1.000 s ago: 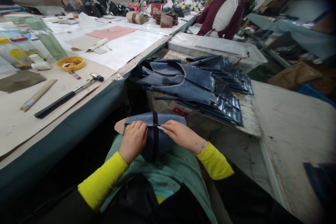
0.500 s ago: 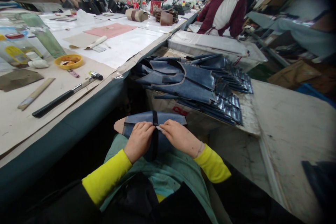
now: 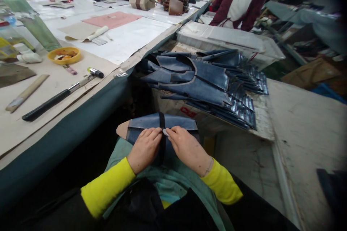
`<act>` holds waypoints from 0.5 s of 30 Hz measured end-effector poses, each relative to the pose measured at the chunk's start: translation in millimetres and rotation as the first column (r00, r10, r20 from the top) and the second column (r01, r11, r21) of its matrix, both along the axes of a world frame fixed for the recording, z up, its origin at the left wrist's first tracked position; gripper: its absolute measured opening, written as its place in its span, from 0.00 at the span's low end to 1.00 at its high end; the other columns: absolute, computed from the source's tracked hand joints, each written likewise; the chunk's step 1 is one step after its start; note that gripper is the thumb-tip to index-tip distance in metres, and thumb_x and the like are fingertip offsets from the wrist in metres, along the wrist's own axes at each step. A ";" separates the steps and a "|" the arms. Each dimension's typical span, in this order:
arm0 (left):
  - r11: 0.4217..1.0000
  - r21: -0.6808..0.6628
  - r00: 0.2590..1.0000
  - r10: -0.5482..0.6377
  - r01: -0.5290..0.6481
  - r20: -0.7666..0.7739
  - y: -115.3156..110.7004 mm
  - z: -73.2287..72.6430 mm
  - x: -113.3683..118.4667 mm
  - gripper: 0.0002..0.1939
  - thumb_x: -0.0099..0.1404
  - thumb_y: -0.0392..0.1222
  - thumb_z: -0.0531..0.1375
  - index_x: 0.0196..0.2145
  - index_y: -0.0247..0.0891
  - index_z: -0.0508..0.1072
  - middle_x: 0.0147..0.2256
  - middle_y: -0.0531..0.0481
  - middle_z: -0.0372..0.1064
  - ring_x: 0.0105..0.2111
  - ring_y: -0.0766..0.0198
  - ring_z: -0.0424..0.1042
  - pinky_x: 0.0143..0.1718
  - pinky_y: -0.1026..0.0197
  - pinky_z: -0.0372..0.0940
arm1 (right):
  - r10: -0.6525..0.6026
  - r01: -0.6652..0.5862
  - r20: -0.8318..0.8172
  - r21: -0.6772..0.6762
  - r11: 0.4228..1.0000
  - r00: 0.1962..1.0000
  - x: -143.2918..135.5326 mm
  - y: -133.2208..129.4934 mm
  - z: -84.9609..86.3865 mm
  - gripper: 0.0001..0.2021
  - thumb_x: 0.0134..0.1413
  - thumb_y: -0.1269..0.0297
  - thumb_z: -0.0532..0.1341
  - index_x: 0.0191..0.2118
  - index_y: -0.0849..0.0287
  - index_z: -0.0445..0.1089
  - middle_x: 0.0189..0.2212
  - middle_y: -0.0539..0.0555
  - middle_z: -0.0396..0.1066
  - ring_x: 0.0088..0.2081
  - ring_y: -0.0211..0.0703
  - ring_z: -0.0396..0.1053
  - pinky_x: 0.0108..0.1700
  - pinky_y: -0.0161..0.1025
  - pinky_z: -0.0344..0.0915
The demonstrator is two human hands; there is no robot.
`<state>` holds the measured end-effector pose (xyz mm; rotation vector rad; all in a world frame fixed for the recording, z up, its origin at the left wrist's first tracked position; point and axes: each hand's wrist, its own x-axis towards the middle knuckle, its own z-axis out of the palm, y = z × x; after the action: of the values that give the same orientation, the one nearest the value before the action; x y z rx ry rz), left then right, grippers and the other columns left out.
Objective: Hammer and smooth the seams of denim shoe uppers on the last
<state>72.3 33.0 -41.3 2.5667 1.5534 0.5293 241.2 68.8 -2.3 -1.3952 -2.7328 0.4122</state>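
Observation:
A blue leather piece (image 3: 145, 122) with a tan pointed end lies across my lap on a green apron (image 3: 119, 158). A black strap (image 3: 162, 120) crosses its middle. My left hand (image 3: 145, 148) presses on the leather left of the strap, fingers together and fingertips at the strap's edge. Between the thumb and fingers of my right hand (image 3: 188, 148) is a small pale flat piece (image 3: 165, 133), its tip at the strap. The hands nearly meet there, and the leather beneath the palms is hidden.
Blue leather pieces (image 3: 208, 77) are stacked ahead on the right. On the left table lie a black-handled hammer (image 3: 58, 99), a wooden stick (image 3: 27, 94), a yellow dish (image 3: 65, 56) and a green bottle (image 3: 38, 29). A person in a maroon top (image 3: 251, 0) bends beyond a plastic bin (image 3: 225, 36).
The camera view has tipped downward slightly. Both hands stay at the strap, and the pale piece in my right hand has turned a little, its tip still by the left fingertips.

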 end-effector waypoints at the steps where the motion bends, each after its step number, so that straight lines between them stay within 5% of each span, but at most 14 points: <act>1: 1.000 -0.006 1.000 0.003 -0.003 0.006 0.4 -0.1 0.2 0.16 0.62 0.30 0.52 0.47 0.34 0.67 0.51 0.44 0.65 0.48 0.56 0.63 0.51 0.53 0.59 | -0.011 0.011 0.018 0.009 1.000 1.000 -1.8 -1.0 -0.6 0.17 0.61 0.72 0.48 0.53 0.64 0.64 0.41 0.59 0.67 0.43 0.44 0.65 0.46 0.40 0.64; 7: 0.999 -0.040 0.999 0.039 -0.037 0.036 2.3 -0.4 4.1 0.15 0.61 0.31 0.52 0.46 0.35 0.66 0.50 0.44 0.66 0.49 0.55 0.63 0.51 0.52 0.58 | -0.064 0.056 0.062 0.135 0.989 0.996 -7.4 -3.6 -12.5 0.19 0.60 0.73 0.47 0.55 0.63 0.62 0.41 0.62 0.67 0.43 0.48 0.63 0.45 0.43 0.66; 15: 0.996 -0.058 0.995 0.069 -0.065 0.068 -1.2 -0.6 6.7 0.21 0.64 0.35 0.51 0.55 0.37 0.61 0.50 0.45 0.65 0.49 0.55 0.62 0.52 0.53 0.57 | -0.050 0.071 -0.118 0.183 0.981 0.992 6.0 -10.0 -26.5 0.19 0.61 0.72 0.48 0.56 0.63 0.61 0.47 0.61 0.66 0.48 0.49 0.61 0.48 0.46 0.65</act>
<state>79.0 31.8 -41.9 2.4362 1.6119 0.5679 247.2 58.8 -28.9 -1.3588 -2.5568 0.2176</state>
